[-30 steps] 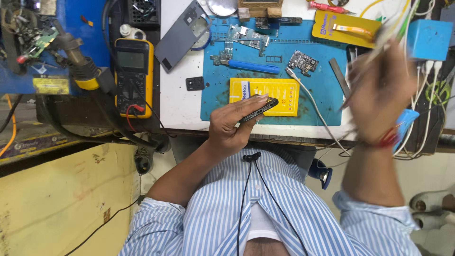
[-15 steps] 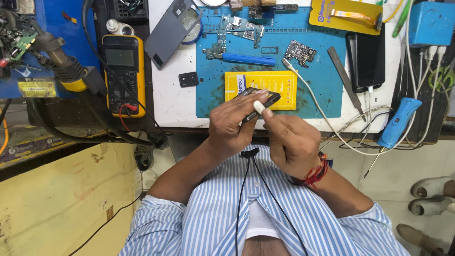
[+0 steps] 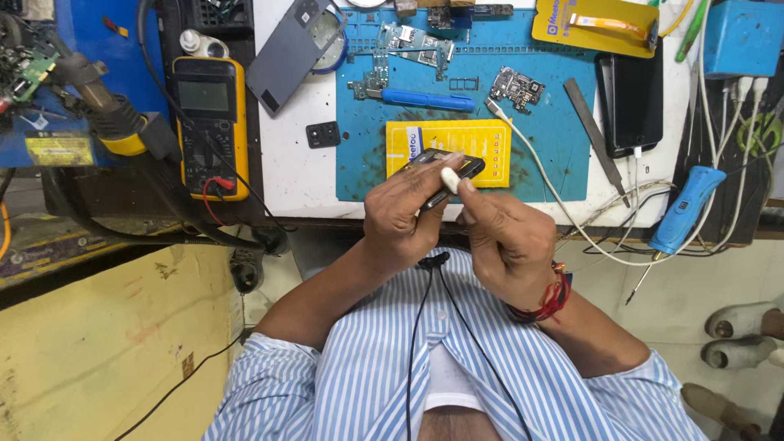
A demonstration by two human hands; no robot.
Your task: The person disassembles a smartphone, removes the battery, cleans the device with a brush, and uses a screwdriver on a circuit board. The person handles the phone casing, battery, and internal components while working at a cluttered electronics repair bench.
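— Nearest the camera, low in the frame, what's there?

— Striped blue shirt (image 3: pixel 384 384) with a black cord running down it. Just above, both hands meet over the bench's near edge. Left hand (image 3: pixel 402 216) is closed around a small dark phone part (image 3: pixel 445 169), gripping it from below and tilted up toward the right. Right hand (image 3: pixel 502 237) pinches a small white piece (image 3: pixel 450 180) between thumb and finger, pressed against that dark part.

— Room to move?

— Some. Below the white bench (image 3: pixel 294 175) edge there's open floor to the right, where a blue-handled tool (image 3: pixel 684 211) hangs over the edge among white cables. Lower left is a yellow surface (image 3: pixel 90 343), bare.

— And on the bench, further up?

— A blue work mat (image 3: pixel 555 155) fills the middle. Right behind the hands lies a flat yellow rectangular package (image 3: pixel 490 147) with printing on it, partly covered by the dark part. Past it — a blue-handled screwdriver (image 3: pixel 429 100), a small circuit board (image 3: pixel 516 86), a grey metal strip (image 3: pixel 594 131).

— Far edge?

— Upper right, another yellow card-like package (image 3: pixel 592 28) with an orange strip on it, a black phone (image 3: pixel 633 98) plugged into a cable, and a blue box (image 3: pixel 741 37). Upper left, a yellow-cased multimeter (image 3: pixel 206 122) sits upright in the frame beside a grey phone back cover (image 3: pixel 290 53).
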